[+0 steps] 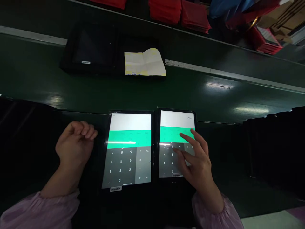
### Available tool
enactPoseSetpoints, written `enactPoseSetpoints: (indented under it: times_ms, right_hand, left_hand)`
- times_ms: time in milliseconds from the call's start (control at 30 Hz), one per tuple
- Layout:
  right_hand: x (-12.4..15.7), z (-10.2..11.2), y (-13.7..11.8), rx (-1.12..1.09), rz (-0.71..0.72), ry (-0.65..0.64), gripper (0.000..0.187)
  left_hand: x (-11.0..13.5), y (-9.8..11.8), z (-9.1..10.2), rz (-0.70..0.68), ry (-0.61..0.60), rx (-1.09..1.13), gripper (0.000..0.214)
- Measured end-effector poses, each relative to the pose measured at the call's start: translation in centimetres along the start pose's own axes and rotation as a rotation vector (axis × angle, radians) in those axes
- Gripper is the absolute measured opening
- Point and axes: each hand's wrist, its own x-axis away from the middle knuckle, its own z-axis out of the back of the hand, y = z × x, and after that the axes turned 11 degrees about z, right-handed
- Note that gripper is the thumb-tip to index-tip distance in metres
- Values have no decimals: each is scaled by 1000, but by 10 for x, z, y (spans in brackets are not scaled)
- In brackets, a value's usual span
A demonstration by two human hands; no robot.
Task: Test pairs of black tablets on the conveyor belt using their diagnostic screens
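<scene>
Two tablets lie side by side on a dark surface, both lit with a calculator page of grey keys, a green band and a white top strip. My right hand [196, 159] is over the right tablet [165, 168], fingers spread and index finger at the screen near the 8 key. The letters "vivi" show upside down at the top of that screen. To the left of the left tablet [127, 162], my left hand [76, 140] rests with its fingers curled in and nothing visible in it. A small barcode label sits at the lower edge of each tablet.
A dark tablet [94, 44] with its screen off lies at the back left on a black holder. Beside it is a creased white paper [145, 63] with handwriting. Red pouches [165, 9] are stacked on the far side, past a metal strip [190, 65].
</scene>
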Motion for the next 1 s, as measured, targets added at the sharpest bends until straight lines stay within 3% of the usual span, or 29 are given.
enactPoseSetpoints:
  times_ms: [233,400,500,800,1000]
  right_hand:
    - [0,-8,-4,-4,45,-76,25]
    - [13,4,27,140,-131,131,26]
    - [21,7,43,195,-228,164,27]
    - [18,-4,35,169,-193,81,36]
    - [20,-3,38,238,-264,141,36]
  left_hand:
    - [8,6,-6,-19,-28,-88,23]
    - [9,9,-11,25,59,-50,16]
    - [8,8,-9,53,66,-20,19]
    - [6,6,-1,97,45,-30,17]
    - [-7,-5,8,-106,9,-22,16]
